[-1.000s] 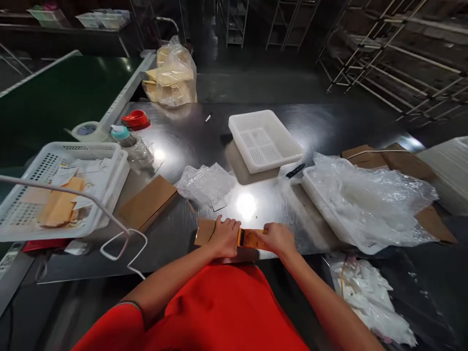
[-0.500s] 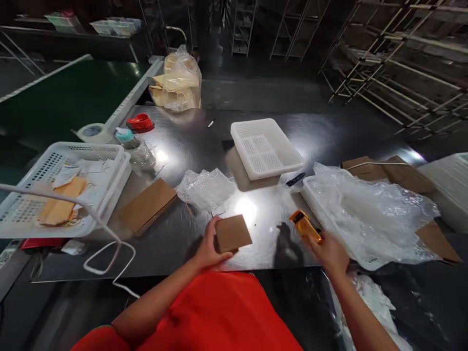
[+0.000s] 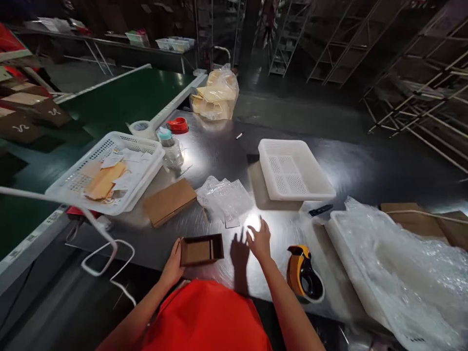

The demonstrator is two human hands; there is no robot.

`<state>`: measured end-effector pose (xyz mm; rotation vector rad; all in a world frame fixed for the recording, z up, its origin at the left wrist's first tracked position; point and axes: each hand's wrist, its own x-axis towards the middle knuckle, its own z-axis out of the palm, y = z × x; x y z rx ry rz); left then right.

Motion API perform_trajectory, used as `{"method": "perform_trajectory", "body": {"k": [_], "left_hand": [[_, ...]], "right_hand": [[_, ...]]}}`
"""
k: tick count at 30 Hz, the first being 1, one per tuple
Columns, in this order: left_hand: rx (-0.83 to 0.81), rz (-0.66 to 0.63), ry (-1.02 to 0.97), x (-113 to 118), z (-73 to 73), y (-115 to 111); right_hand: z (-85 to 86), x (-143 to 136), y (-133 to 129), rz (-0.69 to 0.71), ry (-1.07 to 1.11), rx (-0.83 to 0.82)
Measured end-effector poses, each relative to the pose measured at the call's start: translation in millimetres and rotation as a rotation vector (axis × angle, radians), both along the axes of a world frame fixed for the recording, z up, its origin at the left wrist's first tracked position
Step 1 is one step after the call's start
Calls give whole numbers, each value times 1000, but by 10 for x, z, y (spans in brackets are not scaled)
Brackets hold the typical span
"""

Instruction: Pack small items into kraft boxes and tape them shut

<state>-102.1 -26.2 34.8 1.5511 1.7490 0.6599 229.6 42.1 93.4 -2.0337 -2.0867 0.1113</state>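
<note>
My left hand grips the left side of a small brown cardboard box, whose open top faces up toward me. My right hand is empty with its fingers apart, over the metal table between that box and the tape dispenser. The yellow and black tape dispenser lies on the table to the right of my right forearm. Clear bubble wrap bags lie just beyond my hands. Left of them rests a longer, closed cardboard box.
A white basket with papers and envelopes stands left, behind a white cable. An unfilled white basket sits at the back. Bubble wrap covers a tray at right. A bottle and green conveyor are farther left.
My right hand has let go of the tape dispenser, now lying on the table, and moved left toward the box. The small box has turned so its open side shows. The view has shifted left.
</note>
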Motion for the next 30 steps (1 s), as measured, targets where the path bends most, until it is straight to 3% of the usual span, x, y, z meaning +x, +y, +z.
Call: {"method": "perform_trajectory", "body": {"k": [2, 5, 9, 12, 14, 18, 21, 23, 26, 30], "left_hand": [[-20, 43, -33, -11, 74, -49], [24, 131, -40, -104, 193, -163], [90, 187, -36, -213, 443, -220], [88, 114, -73, -126, 708, -101], [80, 35, -112, 21, 865, 29], [89, -126, -168, 363, 1042, 221], [89, -207, -182, 517, 1072, 242], [88, -241, -193, 560, 1068, 223], [86, -263, -205, 571, 1050, 183], [69, -220, -205, 528, 1017, 128]], "right_hand": [[87, -254, 341, 157, -69, -127], [222, -406, 659, 211, -129, -236], [623, -270, 925, 247, -24, -71], [971, -177, 1099, 345, 208, 77], [1100, -162, 1141, 384, 278, 46], [1109, -124, 1027, 303, 221, -65], [1105, -40, 951, 259, 211, 41], [1140, -11, 963, 259, 192, 123], [1141, -83, 1027, 333, 174, 95], [913, -256, 1066, 431, 291, -17]]}}
